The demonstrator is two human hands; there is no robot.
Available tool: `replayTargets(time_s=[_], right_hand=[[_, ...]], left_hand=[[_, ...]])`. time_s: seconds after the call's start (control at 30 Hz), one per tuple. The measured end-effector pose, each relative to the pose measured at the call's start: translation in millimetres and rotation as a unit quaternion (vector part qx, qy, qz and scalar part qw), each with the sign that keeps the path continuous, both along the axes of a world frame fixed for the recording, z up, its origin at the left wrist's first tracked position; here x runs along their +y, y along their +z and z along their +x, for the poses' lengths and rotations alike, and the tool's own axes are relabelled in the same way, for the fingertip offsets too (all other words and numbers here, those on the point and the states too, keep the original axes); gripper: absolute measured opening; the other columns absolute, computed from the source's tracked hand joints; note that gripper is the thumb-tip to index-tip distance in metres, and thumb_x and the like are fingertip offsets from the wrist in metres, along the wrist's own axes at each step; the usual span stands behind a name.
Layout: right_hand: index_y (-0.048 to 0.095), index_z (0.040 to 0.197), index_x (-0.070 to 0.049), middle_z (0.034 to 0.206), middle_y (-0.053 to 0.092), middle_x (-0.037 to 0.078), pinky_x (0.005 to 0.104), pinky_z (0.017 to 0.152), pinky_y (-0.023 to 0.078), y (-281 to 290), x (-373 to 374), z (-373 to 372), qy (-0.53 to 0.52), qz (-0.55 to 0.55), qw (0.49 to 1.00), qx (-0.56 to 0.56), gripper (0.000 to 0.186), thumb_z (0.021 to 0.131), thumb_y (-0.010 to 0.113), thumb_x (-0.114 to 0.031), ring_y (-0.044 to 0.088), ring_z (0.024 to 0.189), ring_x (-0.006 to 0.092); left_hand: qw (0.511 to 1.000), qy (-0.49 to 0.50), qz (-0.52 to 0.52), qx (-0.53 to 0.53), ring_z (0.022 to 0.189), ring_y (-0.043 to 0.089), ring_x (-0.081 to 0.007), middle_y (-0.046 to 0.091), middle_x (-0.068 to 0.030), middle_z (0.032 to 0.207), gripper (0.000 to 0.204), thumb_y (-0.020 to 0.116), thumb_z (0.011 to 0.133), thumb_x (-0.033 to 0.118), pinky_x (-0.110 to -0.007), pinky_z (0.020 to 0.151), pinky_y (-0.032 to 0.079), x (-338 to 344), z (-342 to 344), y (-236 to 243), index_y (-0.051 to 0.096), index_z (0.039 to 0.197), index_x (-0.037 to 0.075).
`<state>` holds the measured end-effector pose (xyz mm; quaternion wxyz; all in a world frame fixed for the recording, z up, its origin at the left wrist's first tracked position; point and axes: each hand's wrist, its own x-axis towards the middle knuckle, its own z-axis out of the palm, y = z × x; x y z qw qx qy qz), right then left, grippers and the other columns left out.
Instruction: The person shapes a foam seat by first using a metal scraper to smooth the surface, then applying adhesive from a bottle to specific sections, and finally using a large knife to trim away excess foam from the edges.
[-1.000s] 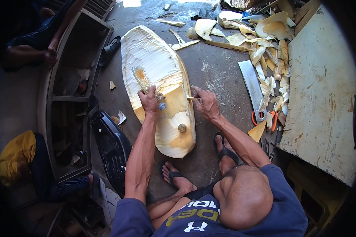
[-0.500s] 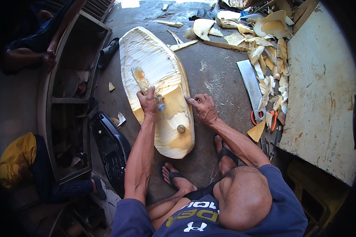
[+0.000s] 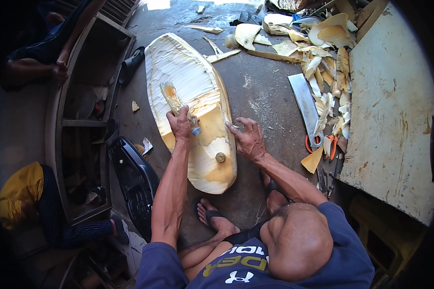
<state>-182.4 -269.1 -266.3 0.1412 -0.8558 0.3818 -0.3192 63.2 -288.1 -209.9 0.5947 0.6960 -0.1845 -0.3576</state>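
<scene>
A large pale oval slab (image 3: 188, 77) of carved wood lies on the concrete floor in front of me, its near half yellowish and wet-looking. My left hand (image 3: 181, 126) grips a clear plastic bottle (image 3: 171, 98) of yellowish liquid, laid slanted over the slab's middle with its blue cap (image 3: 196, 131) pointing toward me. My right hand (image 3: 246, 139) rests flat on the slab's right edge, fingers spread and holding nothing. A small round knob (image 3: 220, 157) sticks up from the slab just below both hands.
A broad cleaver blade (image 3: 304, 101) and orange-handled pliers (image 3: 318, 144) lie right of the slab, beside a heap of wood chips (image 3: 323, 53). A pale board (image 3: 395, 120) fills the right. Left stand a metal shelf frame (image 3: 58, 120), a black crate (image 3: 135, 178) and two seated people.
My right hand has slid a little toward me along the slab's right edge. My left hand and the bottle stay almost where they were.
</scene>
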Motion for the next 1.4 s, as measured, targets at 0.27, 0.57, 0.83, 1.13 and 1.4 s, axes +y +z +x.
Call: replayTargets(time_s=[0.27,0.57,0.83,1.13,1.4], right_hand=[[0.075,0.121,-0.019,0.131,0.057,0.016,0.0483,0.103,0.044,-9,10,-8,-0.001,0.074,0.997,-0.032,0.043,0.08,0.069,-0.009,0.05,0.123,0.0367],[0.072,0.12,-0.016,0.121,0.061,0.012,0.0459,0.095,0.047,21,30,-8,0.045,0.193,0.972,-0.123,0.043,0.078,0.074,-0.013,0.057,0.113,0.0307],[0.066,0.124,-0.009,0.108,0.062,0.015,0.0418,0.079,0.053,55,35,13,0.162,0.116,0.979,-0.042,0.041,0.084,0.073,-0.014,0.066,0.096,0.03],[0.065,0.126,-0.003,0.123,0.067,0.017,0.0392,0.093,0.055,122,-14,22,0.017,0.174,0.93,-0.323,0.039,0.088,0.074,-0.007,0.066,0.112,0.0295],[0.058,0.138,-0.002,0.116,0.07,0.013,0.0339,0.09,0.058,117,-15,16,-0.019,0.127,0.936,-0.326,0.05,0.092,0.076,-0.01,0.071,0.1,0.0216]], left_hand=[[1.0,-0.006,0.005,0.0,0.066,0.064,-0.0223,0.055,-0.0131,0.097,0.054,0.071,0.089,0.031,-0.038,0.057,0.061,1,-7,6,0.041,0.123,0.001],[1.0,0.003,0.002,0.01,0.068,0.063,-0.0212,0.055,-0.0124,0.096,0.049,0.071,0.089,0.031,-0.038,0.058,0.061,2,-1,-2,0.042,0.117,0.003],[0.993,0.054,-0.063,0.089,0.079,0.064,-0.0229,0.056,-0.0106,0.099,0.039,0.066,0.095,0.027,-0.041,0.066,0.059,-5,-4,10,0.042,0.116,0.005],[0.937,-0.008,-0.211,0.277,0.093,0.061,-0.0268,0.053,-0.01,0.109,0.039,0.061,0.103,0.028,-0.051,0.077,0.056,-16,-56,59,0.036,0.126,0.011],[0.94,0.028,-0.179,0.288,0.093,0.063,-0.0298,0.06,-0.0137,0.107,0.035,0.051,0.107,0.034,-0.049,0.087,0.055,-17,-89,86,0.044,0.124,0.004]])
